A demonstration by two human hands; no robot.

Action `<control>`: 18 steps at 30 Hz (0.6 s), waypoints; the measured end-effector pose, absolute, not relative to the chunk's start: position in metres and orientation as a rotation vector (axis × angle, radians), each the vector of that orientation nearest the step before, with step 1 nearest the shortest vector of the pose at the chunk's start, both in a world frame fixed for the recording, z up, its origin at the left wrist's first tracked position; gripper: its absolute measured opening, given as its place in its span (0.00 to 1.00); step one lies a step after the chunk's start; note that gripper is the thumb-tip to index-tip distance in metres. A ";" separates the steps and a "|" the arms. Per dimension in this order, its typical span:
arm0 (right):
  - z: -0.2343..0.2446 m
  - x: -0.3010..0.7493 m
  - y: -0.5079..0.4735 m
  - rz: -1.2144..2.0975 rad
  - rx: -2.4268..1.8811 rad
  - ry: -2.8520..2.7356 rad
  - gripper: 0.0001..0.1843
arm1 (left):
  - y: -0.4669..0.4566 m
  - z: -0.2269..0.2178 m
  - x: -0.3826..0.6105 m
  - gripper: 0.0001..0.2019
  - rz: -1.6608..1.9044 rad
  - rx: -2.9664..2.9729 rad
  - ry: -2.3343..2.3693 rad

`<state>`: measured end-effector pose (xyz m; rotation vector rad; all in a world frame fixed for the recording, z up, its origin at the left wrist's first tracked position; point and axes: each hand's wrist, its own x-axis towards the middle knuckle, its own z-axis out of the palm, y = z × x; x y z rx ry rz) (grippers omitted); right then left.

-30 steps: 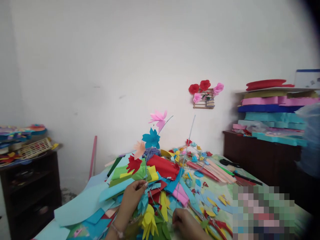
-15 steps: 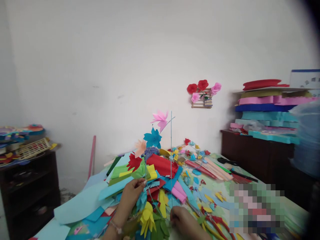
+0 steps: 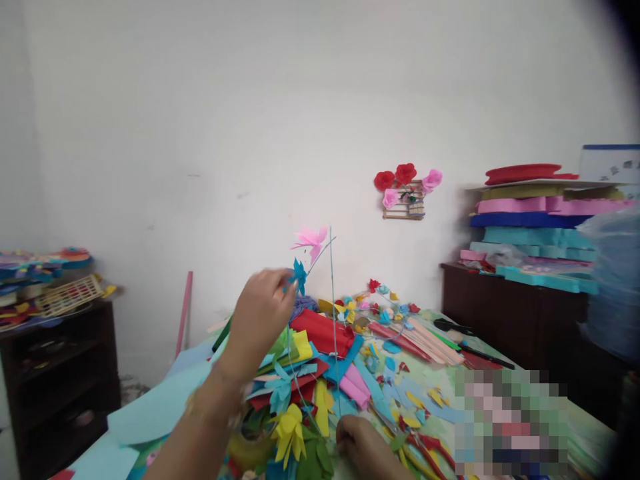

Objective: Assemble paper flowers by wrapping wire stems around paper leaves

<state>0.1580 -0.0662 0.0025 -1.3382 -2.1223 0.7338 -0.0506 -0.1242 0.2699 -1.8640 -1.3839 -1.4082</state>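
Note:
My left hand [image 3: 260, 319] is raised above the table, fingers pinched by the blue paper flower [image 3: 300, 275] on a thin wire stem. A pink paper flower [image 3: 311, 240] tops a neighbouring stem. My right hand [image 3: 361, 445] rests low on the table, closed around the bottom of an upright bare wire [image 3: 333, 313]. A yellow paper flower [image 3: 289, 432] and a light blue one [image 3: 280, 393] sit lower in the same bunch.
The table [image 3: 575, 427] is heaped with coloured paper sheets and scraps [image 3: 325, 333], pink strips [image 3: 425, 337] and red-handled pliers [image 3: 430, 450]. Stacked foam sheets [image 3: 540, 220] lie on a dark cabinet at right. A dark shelf [image 3: 55, 360] stands at left. Paper roses [image 3: 405, 180] hang on the wall.
My left hand has risen from the stems' lower part up to the blue flower. The bare wire in my right hand has swung from leaning right to upright.

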 end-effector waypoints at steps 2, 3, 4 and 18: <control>0.002 0.159 -0.066 0.729 -1.311 -2.139 0.14 | -0.100 0.306 -0.036 0.13 -1.301 -1.881 -1.129; 0.002 0.159 -0.066 0.716 -1.294 -2.152 0.14 | -0.088 0.322 -0.032 0.14 -1.260 -1.873 -1.094; 0.001 0.159 -0.066 0.700 -1.277 -2.164 0.14 | -0.076 0.336 -0.029 0.17 -1.230 -1.868 -1.089; 0.004 0.158 -0.065 0.631 -1.262 -2.226 0.12 | -0.028 0.381 -0.009 0.14 -0.928 -2.360 -1.343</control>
